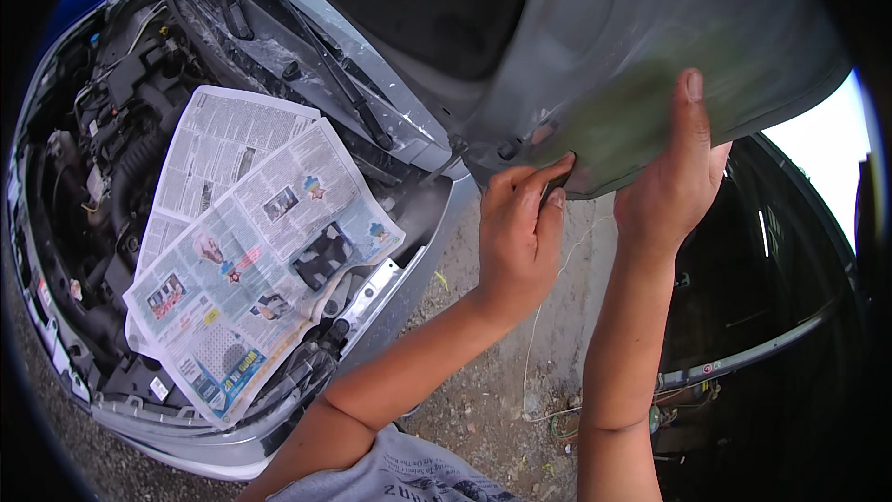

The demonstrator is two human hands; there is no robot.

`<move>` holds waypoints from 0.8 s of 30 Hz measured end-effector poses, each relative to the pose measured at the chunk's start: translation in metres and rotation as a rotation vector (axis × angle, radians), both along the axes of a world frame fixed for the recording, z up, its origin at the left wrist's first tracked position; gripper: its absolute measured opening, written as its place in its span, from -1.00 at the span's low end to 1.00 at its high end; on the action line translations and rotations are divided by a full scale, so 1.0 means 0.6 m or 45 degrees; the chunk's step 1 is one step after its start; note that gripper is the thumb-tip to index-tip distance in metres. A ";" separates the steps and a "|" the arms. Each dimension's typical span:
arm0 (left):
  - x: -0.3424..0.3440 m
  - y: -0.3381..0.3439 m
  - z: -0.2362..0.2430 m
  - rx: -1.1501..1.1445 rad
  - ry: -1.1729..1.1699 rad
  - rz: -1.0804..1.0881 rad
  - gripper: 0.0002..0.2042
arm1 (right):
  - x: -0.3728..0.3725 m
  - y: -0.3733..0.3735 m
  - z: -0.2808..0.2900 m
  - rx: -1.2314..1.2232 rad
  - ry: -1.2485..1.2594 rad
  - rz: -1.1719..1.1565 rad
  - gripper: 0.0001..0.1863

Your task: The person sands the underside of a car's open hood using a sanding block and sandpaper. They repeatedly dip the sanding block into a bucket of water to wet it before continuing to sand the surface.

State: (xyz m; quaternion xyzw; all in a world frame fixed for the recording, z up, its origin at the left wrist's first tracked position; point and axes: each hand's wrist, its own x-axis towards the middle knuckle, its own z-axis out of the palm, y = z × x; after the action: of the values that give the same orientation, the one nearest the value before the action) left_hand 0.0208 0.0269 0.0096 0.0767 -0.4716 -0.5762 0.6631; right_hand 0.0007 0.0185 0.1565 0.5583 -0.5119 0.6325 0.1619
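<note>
A raised grey car hood (595,28) leans over from the upper right, with a dull green patch (632,107) on its surface near the lower edge. My right hand (674,167) grips that edge; its thumb lies up on the panel while the other fingers are mostly out of sight behind. To its left, my left hand (520,232) is at the hood's corner. Its index finger and thumb are pinched together at a dark, thin thing or edge that I cannot make out, and its remaining fingers are curled.
Newspaper sheets (269,251) cover part of the open engine bay (121,167) on the left. A wiper arm (339,84) lies along the dusty cowl, beside the grey fender (395,302). Gravelly ground (483,390) lies below, and a dark vehicle (762,316) stands at right.
</note>
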 end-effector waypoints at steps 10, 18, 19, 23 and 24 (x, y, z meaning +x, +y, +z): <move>0.002 -0.005 0.002 -0.017 -0.007 0.039 -0.70 | -0.007 0.000 0.001 -0.029 -0.016 0.007 -0.64; 0.005 0.003 0.014 0.025 0.043 0.013 -0.70 | -0.003 0.000 -0.004 -0.040 -0.027 -0.011 -0.67; 0.005 0.001 0.004 0.043 0.032 0.020 -0.71 | 0.001 -0.003 -0.003 -0.054 -0.021 -0.008 -0.67; 0.007 0.007 0.025 0.046 0.072 0.038 -0.72 | -0.003 -0.002 -0.002 -0.029 0.000 0.000 -0.66; 0.005 0.006 0.020 0.033 0.048 0.059 -0.72 | -0.008 0.002 -0.001 -0.010 -0.001 -0.012 -0.66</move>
State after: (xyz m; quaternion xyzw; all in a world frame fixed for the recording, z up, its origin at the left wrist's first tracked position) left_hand 0.0239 0.0307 0.0218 0.0853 -0.4495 -0.5682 0.6840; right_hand -0.0041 0.0195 0.1557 0.5548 -0.5122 0.6341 0.1670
